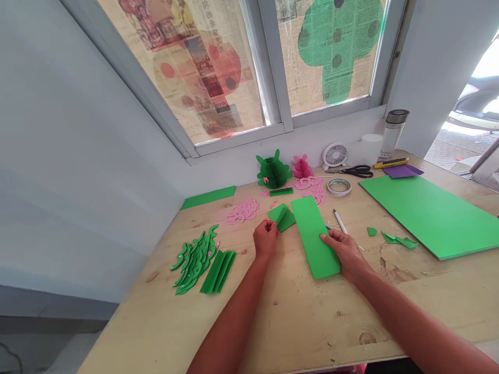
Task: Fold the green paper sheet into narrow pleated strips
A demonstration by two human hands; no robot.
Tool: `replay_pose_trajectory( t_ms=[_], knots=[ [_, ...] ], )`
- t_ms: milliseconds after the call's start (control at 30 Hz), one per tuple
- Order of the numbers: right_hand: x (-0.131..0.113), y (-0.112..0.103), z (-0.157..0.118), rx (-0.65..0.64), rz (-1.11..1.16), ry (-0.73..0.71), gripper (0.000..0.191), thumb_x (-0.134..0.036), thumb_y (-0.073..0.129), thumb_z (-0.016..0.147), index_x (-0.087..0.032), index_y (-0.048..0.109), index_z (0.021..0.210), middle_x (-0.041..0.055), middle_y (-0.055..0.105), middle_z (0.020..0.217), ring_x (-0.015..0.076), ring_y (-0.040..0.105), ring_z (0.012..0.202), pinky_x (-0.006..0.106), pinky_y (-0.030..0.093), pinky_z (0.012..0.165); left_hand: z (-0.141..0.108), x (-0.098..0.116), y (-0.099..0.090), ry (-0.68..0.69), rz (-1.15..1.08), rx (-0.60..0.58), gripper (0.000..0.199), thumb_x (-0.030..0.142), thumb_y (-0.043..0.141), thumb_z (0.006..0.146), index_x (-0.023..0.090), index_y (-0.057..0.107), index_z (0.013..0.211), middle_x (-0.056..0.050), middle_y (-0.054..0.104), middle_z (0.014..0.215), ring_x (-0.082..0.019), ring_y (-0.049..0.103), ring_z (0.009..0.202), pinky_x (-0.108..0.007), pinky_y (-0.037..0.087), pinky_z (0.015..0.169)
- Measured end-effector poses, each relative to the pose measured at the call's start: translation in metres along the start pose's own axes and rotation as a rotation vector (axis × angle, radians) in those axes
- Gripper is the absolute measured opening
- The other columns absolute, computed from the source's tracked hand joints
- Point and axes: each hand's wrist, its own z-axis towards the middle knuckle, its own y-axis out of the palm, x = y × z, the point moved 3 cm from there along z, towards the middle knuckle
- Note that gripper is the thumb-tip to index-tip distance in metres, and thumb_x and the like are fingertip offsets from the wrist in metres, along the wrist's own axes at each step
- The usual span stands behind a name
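Note:
My right hand (345, 252) grips the lower right edge of a long green paper strip (312, 234), thumb on top. My left hand (266, 239) is closed at the near left corner of a small folded green paper (286, 218), its fingertips pinched on that paper. A white pen (340, 222) lies just beyond my right hand. To the left of my left hand are a pleated green paper (218, 271) and a heap of curved green cutouts (196, 261). Pink cutouts (244, 212) lie behind them.
A large green sheet (432, 213) covers the table's right side, with green scraps (399, 240) beside it. Along the back stand a green paper figure (274, 172), a pink one (301, 167), a small fan (335, 155) and a bottle (393, 136). Scissors (356, 171), tape (339, 187) and a yellow cutter (391, 162) lie nearby.

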Motion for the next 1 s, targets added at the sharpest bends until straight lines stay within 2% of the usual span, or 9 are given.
replay_pose_trajectory(
  t_ms=[100,200,267,367,500,667,833,1000],
  knots=[
    [0.0,0.0,0.001,0.0,-0.005,-0.006,0.029,-0.035,0.083,0.054,-0.018,0.067,0.071,0.0013,0.072,0.065,0.0154,0.063,0.053,0.026,0.052,0.05,-0.004,0.002,-0.002,0.001,-0.103,0.087,0.022,0.032,0.041,0.085,0.018,0.057,0.082,-0.003,0.065,0.067,-0.017,0.068,0.065,-0.027,0.05,0.061],
    [0.0,0.0,0.0,0.001,-0.017,-0.017,0.028,-0.034,0.083,0.054,-0.019,0.067,0.07,0.0013,0.071,0.065,0.0158,0.063,0.052,0.026,0.052,0.05,-0.014,0.015,-0.004,0.055,-0.168,0.164,0.025,0.035,0.035,0.089,0.018,0.055,0.092,-0.008,0.068,0.09,-0.018,0.069,0.084,-0.029,0.053,0.073],
    [0.0,0.001,0.0,0.0,-0.024,-0.022,0.027,-0.033,0.083,0.054,-0.019,0.066,0.069,0.0013,0.071,0.064,0.0163,0.063,0.053,0.027,0.052,0.05,-0.024,0.026,-0.004,0.112,-0.181,0.179,0.022,0.035,0.04,0.088,0.02,0.055,0.094,-0.01,0.067,0.105,-0.019,0.066,0.098,-0.032,0.05,0.085],
    [-0.001,0.002,-0.001,-0.007,-0.035,-0.026,0.025,-0.032,0.083,0.054,-0.019,0.066,0.068,0.0015,0.071,0.064,0.0172,0.063,0.052,0.028,0.052,0.05,-0.039,0.041,0.001,0.219,-0.125,0.129,0.017,0.033,0.048,0.086,0.022,0.06,0.09,-0.009,0.067,0.113,-0.021,0.062,0.108,-0.035,0.046,0.096],
    [-0.002,0.003,-0.003,-0.025,-0.034,-0.024,0.026,-0.033,0.083,0.054,-0.019,0.067,0.068,0.0027,0.072,0.065,0.018,0.064,0.053,0.029,0.053,0.051,-0.054,0.049,0.012,0.404,0.03,0.006,0.019,0.027,0.045,0.088,0.023,0.064,0.089,-0.009,0.068,0.112,-0.021,0.062,0.108,-0.037,0.045,0.098],
    [-0.003,0.005,-0.005,-0.073,-0.002,-0.003,0.028,-0.037,0.083,0.056,-0.019,0.066,0.07,0.0025,0.072,0.067,0.0174,0.065,0.055,0.03,0.054,0.055,-0.062,0.048,0.015,0.481,0.009,-0.028,0.018,0.025,0.045,0.089,0.023,0.062,0.092,-0.009,0.067,0.115,-0.02,0.061,0.109,-0.036,0.046,0.096],
    [-0.003,0.007,-0.007,-0.098,-0.001,0.006,0.029,-0.036,0.083,0.057,-0.018,0.067,0.072,0.0022,0.072,0.066,0.0169,0.065,0.055,0.029,0.053,0.054,-0.068,0.051,0.015,0.392,-0.085,-0.016,0.015,0.026,0.047,0.089,0.021,0.061,0.088,-0.009,0.066,0.114,-0.02,0.06,0.109,-0.036,0.045,0.096],
    [-0.002,0.008,-0.008,-0.112,-0.001,0.033,0.028,-0.035,0.083,0.057,-0.018,0.067,0.073,0.0028,0.072,0.068,0.0173,0.065,0.055,0.03,0.053,0.054,-0.069,0.048,0.016,0.144,-0.285,0.005,0.013,0.03,0.053,0.085,0.02,0.06,0.081,-0.008,0.064,0.108,-0.02,0.061,0.102,-0.032,0.049,0.087]
  ],
)
